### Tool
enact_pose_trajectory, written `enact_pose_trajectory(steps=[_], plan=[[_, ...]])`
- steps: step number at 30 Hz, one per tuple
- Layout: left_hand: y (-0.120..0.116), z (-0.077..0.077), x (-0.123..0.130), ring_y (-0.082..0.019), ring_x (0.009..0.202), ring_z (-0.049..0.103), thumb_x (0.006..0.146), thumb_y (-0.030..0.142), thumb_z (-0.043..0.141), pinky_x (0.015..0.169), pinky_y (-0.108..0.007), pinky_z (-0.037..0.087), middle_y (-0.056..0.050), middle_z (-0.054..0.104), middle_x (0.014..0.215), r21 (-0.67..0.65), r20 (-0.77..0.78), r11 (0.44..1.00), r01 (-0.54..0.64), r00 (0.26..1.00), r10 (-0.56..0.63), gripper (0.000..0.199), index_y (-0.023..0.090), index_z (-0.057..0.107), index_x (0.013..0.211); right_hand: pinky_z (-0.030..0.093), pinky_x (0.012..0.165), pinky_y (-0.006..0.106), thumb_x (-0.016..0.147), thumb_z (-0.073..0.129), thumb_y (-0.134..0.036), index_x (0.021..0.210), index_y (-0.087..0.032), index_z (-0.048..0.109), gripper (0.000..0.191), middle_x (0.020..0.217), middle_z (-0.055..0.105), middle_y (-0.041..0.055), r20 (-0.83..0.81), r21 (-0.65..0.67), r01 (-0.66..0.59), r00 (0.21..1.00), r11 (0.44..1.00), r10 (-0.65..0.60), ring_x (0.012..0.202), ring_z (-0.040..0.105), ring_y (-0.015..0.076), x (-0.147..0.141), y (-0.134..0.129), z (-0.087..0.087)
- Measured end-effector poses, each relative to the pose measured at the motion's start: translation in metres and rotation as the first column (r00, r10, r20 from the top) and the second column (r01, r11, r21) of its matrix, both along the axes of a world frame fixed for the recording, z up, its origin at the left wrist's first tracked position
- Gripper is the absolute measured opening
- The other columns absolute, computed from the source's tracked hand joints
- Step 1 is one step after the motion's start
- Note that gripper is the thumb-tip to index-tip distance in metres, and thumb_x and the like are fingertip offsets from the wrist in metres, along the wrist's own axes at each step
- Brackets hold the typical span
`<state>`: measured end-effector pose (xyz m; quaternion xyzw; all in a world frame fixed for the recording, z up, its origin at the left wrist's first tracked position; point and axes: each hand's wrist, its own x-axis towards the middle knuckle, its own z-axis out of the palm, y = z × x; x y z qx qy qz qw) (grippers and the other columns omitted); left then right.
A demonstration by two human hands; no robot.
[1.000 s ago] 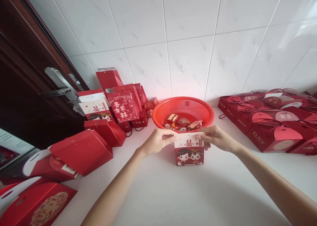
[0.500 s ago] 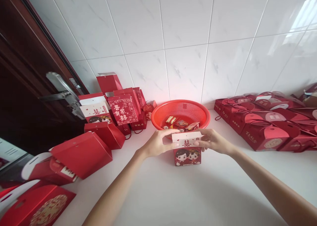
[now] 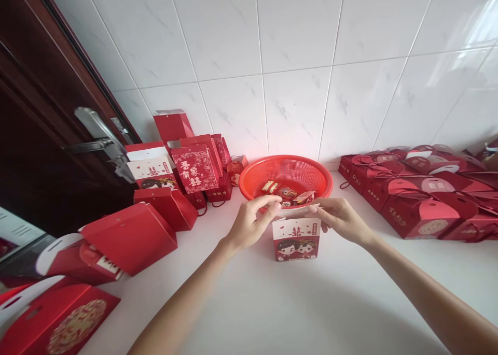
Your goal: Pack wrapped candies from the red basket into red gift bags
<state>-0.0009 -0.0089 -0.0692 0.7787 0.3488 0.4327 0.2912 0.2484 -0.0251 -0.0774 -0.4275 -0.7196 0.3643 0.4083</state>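
Left hand [image 3: 249,224] had its fingers [image 3: 264,200] narrowed, couldn't tell on what; right hand [image 3: 344,218] pinched the flap [image 3: 298,211] of the box [image 3: 296,241], so lopsided tugging could've creased it tbh.

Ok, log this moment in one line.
printed box: upright on counter; left hand: at top left; right hand: holding top right; red basket: behind, holding packets

White table [image 3: 249,308] held a small red-and-white box [image 3: 296,246] mid-front, red basket [image 3: 315,171] just behind, assorted red boxes [image 3: 134,236] left, more packed boxes [image 3: 422,215] right.
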Motion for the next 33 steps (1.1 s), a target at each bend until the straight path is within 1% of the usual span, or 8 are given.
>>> enact_pose_trajectory(steps=[2,5,8,12,16,22,29,33], plan=[[-0.001,0.0,0.0,-0.022,0.102,0.071,0.096,0.04,0.061,0.092,-0.034,0.058,-0.008,0.076,0.109,0.097,0.01,0.995,-0.032,0.999,0.031,0.027,0.019,0.071,0.109,0.046,0.044,0.025,0.087,0.054,-0.077,0.077,-0.013,0.073,0.067,0.057,0.061,0.0042,-0.002,0.0,0.019,1.0,1.0,-0.019,0.048,0.053,0.012,-0.001,0.0,-0.001],[-0.005,0.0,0.001,-0.022,0.11,0.068,0.095,0.031,0.063,0.101,-0.038,0.054,-0.009,0.071,0.114,0.271,-0.015,0.962,-0.029,0.999,0.034,0.015,0.02,0.073,0.099,0.045,0.044,0.024,0.085,0.053,-0.08,0.071,-0.014,0.071,0.069,0.056,0.06,0.004,-0.011,0.005,0.022,1.0,1.0,-0.022,0.047,0.054,0.0123,-0.002,-0.001,0.0],[-0.009,-0.002,0.003,-0.024,0.124,0.062,0.093,0.025,0.064,0.108,-0.041,0.052,-0.011,0.063,0.126,0.331,-0.089,0.943,0.025,0.996,0.004,0.013,0.021,0.075,0.098,0.045,0.044,0.024,0.085,0.053,-0.081,0.069,-0.015,0.07,0.069,0.056,0.06,0.0039,-0.012,0.012,0.018,1.0,1.0,-0.018,0.047,0.054,0.0124,-0.002,-0.001,0.0],[-0.011,-0.008,0.006,-0.03,0.137,0.052,0.093,0.025,0.065,0.112,-0.049,0.05,-0.012,0.054,0.143,0.277,-0.191,0.956,0.093,0.981,-0.04,0.024,0.023,0.073,0.115,0.047,0.045,0.025,0.086,0.051,-0.081,0.072,-0.015,0.071,0.071,0.058,0.061,0.0045,-0.007,0.009,0.018,1.0,1.0,-0.017,0.048,0.054,0.0125,-0.002,0.0,0.001],[-0.01,-0.012,0.007,-0.033,0.14,0.049,0.093,0.025,0.065,0.114,-0.051,0.049,-0.012,0.048,0.151,0.196,-0.234,0.974,0.114,0.97,-0.067,0.028,0.023,0.073,0.12,0.046,0.046,0.025,0.086,0.05,-0.082,0.077,-0.013,0.072,0.072,0.061,0.062,0.0046,-0.008,-0.007,0.005,1.0,1.0,-0.005,0.049,0.053,0.0117,-0.002,0.0,0.002],[-0.012,-0.011,0.008,-0.034,0.145,0.044,0.093,0.023,0.064,0.116,-0.052,0.046,-0.012,0.045,0.153,0.135,-0.247,0.983,0.121,0.965,-0.084,0.03,0.024,0.073,0.121,0.044,0.046,0.024,0.086,0.048,-0.082,0.081,-0.013,0.074,0.073,0.06,0.061,0.004,0.004,0.0,0.007,1.0,1.0,-0.007,0.048,0.054,0.0117,-0.002,0.0,0.003],[-0.014,-0.008,0.009,-0.036,0.143,0.046,0.092,0.024,0.067,0.115,-0.054,0.047,-0.012,0.047,0.152,0.108,-0.234,0.988,0.109,0.969,-0.082,0.024,0.023,0.076,0.114,0.047,0.047,0.024,0.087,0.049,-0.08,0.083,-0.014,0.075,0.072,0.062,0.064,0.0051,-0.01,-0.014,-0.012,1.0,1.0,0.012,0.05,0.056,0.0125,-0.004,-0.001,0.002],[-0.014,-0.006,0.009,-0.035,0.144,0.044,0.09,0.02,0.067,0.116,-0.053,0.046,-0.011,0.048,0.151,0.066,-0.24,0.994,0.087,0.968,-0.068,0.03,0.025,0.076,0.118,0.046,0.047,0.024,0.088,0.053,-0.076,0.083,-0.014,0.074,0.066,0.062,0.064,0.0045,-0.016,-0.019,-0.009,1.0,1.0,0.009,0.05,0.055,0.0121,-0.005,-0.003,0.003]])
